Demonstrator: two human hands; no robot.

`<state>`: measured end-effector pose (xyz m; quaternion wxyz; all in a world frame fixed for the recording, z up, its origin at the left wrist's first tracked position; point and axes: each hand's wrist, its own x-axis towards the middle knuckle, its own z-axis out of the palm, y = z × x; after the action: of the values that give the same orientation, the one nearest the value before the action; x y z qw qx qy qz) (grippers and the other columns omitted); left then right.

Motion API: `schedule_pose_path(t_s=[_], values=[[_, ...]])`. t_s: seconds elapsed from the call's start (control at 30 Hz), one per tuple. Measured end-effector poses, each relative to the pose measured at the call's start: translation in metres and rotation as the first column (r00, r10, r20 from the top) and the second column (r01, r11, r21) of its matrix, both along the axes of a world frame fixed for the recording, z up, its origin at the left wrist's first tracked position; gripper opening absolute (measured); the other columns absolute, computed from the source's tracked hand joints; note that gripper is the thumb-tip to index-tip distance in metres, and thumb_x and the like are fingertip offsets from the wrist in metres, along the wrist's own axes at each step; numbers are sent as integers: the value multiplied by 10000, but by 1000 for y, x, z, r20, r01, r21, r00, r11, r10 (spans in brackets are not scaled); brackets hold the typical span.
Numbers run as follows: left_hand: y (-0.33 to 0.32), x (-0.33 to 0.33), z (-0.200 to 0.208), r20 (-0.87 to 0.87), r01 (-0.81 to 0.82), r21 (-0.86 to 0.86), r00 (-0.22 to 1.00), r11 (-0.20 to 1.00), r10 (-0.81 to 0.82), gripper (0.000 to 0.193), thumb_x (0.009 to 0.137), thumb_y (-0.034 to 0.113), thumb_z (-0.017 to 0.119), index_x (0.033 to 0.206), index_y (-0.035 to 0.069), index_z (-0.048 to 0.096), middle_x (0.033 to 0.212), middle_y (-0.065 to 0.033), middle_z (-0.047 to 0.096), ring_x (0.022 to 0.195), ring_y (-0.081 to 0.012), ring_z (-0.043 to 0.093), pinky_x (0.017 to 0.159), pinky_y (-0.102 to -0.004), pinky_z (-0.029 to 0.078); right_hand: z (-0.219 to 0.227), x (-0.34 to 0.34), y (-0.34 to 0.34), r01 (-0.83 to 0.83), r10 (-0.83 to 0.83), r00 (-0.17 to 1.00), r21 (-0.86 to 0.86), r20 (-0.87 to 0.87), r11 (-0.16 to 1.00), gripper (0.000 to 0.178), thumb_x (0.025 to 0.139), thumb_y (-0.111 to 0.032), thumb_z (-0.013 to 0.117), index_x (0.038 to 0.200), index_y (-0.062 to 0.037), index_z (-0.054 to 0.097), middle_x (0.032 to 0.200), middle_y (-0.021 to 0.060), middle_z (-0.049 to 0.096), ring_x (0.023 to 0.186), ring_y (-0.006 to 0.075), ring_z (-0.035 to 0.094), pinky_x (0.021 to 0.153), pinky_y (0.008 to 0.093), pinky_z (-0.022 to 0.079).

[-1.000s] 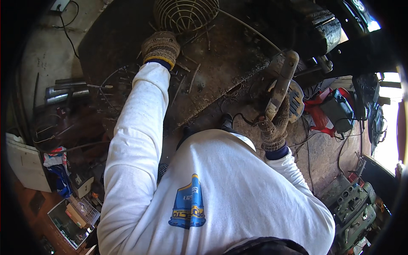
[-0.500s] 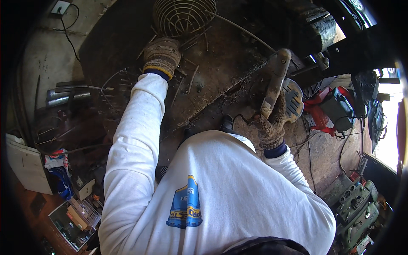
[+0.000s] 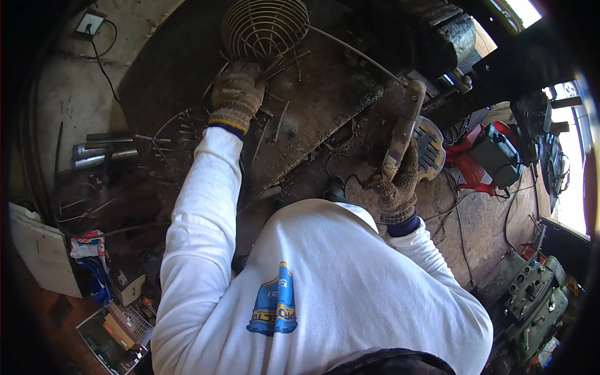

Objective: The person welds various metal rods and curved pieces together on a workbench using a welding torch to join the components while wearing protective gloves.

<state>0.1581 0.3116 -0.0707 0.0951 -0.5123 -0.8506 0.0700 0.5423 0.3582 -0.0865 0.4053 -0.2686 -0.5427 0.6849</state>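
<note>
My left hand, in a dirty knitted glove, reaches onto a dark metal workbench. Its fingers close at the lower edge of a round wire basket made of ringed metal wire; the fingertips are partly hidden. My right hand, gloved too, is wrapped round the lower end of a worn welding electrode holder. From its head a thin electrode rod runs up left, its far end by the basket's right side. Just behind the holder sits a tan slotted plate.
Loose metal rods lie on the bench, and a bent wire piece is at its left. A red and grey machine stands on the floor at right, with cables around it. A green machine is at lower right.
The view has shifted slightly. The rod's far end stays by the basket, and both hands keep nearly the same hold.
</note>
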Motion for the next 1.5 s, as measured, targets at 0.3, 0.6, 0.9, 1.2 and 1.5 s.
schedule_pose_path(t_s=[0.3, 0.6, 0.9, 1.2, 1.5], values=[[-46, 41, 50, 639, -583, 367, -408, 725, -651, 207, 990, 227, 690, 1182, 150, 690, 1094, -101, 700, 939, -255, 699, 855, -473, 581, 4, -3, -9, -5, 6, 995, 15, -103, 1000, 1212, 723, -454, 935, 1602, -32, 216, 1516, 145, 449, 1385, 269, 476, 1158, 424, 398], [-129, 68, 65, 497, -598, 256, -592, 760, -634, 268, 999, 229, 678, 1246, 128, 654, 1037, -89, 693, 857, -234, 697, 763, -508, 602, 4, -7, -25, -58, 58, 998, -26, -25, 998, 1157, 737, -455, 927, 1584, -30, 263, 1473, 128, 491, 1335, 246, 520, 1131, 405, 430], [-218, 89, 55, 732, -703, 211, -348, 680, -586, 311, 959, 94, 710, 1260, 79, 634, 1030, -87, 697, 859, -198, 666, 771, -353, 577, -7, -15, -40, -76, 76, 997, 62, 11, 995, 1118, 754, -444, 909, 1579, -23, 283, 1383, 113, 555, 1160, 189, 609, 887, 281, 532], [-366, 120, 87, 486, -301, 311, 865, 902, 121, 204, 936, 111, 692, 1136, 69, 689, 1047, -101, 730, 928, -266, 710, 801, -373, 566, 5, -18, -49, -78, 34, 986, 275, 160, 958, 989, 785, -502, 829, 1493, 27, 384, 1286, 113, 603, 1093, 192, 603, 924, 326, 516], [-425, 69, 74, 431, -282, 195, 885, 939, 176, 255, 1008, 298, 631, 1096, 70, 703, 1048, -95, 709, 956, -277, 680, 860, -390, 535, 13, -37, -93, -11, -47, 985, 332, 167, 943, 877, 773, -601, 796, 1326, 33, 550, 1074, 47, 655, 869, 118, 601, 765, 278, 509]])
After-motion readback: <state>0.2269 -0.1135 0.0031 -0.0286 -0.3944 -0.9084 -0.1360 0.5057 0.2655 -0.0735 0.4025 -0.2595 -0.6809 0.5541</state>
